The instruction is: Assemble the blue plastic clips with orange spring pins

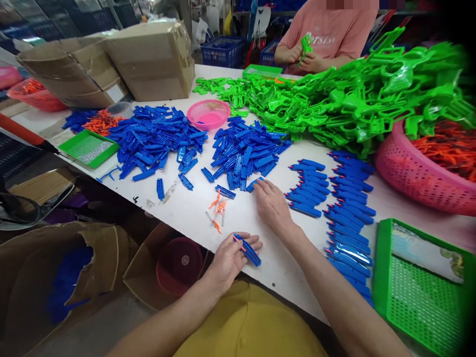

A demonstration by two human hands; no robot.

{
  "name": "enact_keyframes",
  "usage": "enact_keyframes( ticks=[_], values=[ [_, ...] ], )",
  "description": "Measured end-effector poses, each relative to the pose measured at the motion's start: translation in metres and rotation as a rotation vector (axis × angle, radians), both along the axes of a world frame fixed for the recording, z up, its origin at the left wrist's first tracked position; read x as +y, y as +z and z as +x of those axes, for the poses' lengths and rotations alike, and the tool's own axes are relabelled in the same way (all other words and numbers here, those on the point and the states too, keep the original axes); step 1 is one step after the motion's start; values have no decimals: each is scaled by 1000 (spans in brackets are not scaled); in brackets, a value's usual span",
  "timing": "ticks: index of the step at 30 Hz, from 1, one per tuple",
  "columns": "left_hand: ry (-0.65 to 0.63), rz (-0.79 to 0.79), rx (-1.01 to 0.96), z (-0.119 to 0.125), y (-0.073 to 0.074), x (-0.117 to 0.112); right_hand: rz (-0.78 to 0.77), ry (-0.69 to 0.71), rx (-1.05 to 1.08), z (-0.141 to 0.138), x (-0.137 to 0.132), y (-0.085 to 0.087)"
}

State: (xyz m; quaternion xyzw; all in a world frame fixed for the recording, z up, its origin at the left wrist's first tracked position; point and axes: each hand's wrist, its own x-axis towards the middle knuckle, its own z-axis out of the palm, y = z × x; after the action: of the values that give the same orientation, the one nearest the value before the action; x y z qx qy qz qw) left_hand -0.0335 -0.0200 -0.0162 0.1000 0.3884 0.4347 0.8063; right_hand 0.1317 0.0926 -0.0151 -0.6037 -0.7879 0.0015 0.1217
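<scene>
My left hand (230,258) rests at the near table edge, fingers curled round a blue plastic bar (248,251) with an orange tip. My right hand (270,203) lies palm down further in, its fingertips touching a blue piece (255,184) at the edge of the middle pile of blue parts (243,148). Between the hands lie a few small orange pieces and metal springs (217,210). Rows of assembled blue bars (344,208) lie to the right of my right hand.
A second blue pile (156,136), pink bowl (208,114), green trays (88,148) (420,282), a pink basket of orange parts (416,173) and a big heap of green parts (353,99) fill the table. Cardboard boxes (148,59) stand at the back left. Another person (327,34) works opposite.
</scene>
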Motion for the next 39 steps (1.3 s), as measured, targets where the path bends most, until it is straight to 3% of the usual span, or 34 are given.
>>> enact_keyframes(
  ticks=[2,4,9,13,18,23,32,39],
  values=[
    [25,-14,-10,-3,-3,1,-13,33,-85,-2,17,0],
    [57,-23,-19,-7,-3,5,-21,60,-96,0,16,1],
    [108,-64,-108,-12,0,19,-82,100,-103,20,-42,-4],
    [133,-99,-182,-8,0,25,-34,51,113,32,-86,-6],
    [129,-135,-167,5,4,26,-76,5,526,15,-111,12],
    [119,-136,-174,17,12,23,-91,18,580,-8,-123,14],
    [109,-119,-197,25,10,20,-103,-18,514,-7,-128,5],
    [79,61,-84,29,7,14,-80,1,502,-6,-128,5]
  ],
)
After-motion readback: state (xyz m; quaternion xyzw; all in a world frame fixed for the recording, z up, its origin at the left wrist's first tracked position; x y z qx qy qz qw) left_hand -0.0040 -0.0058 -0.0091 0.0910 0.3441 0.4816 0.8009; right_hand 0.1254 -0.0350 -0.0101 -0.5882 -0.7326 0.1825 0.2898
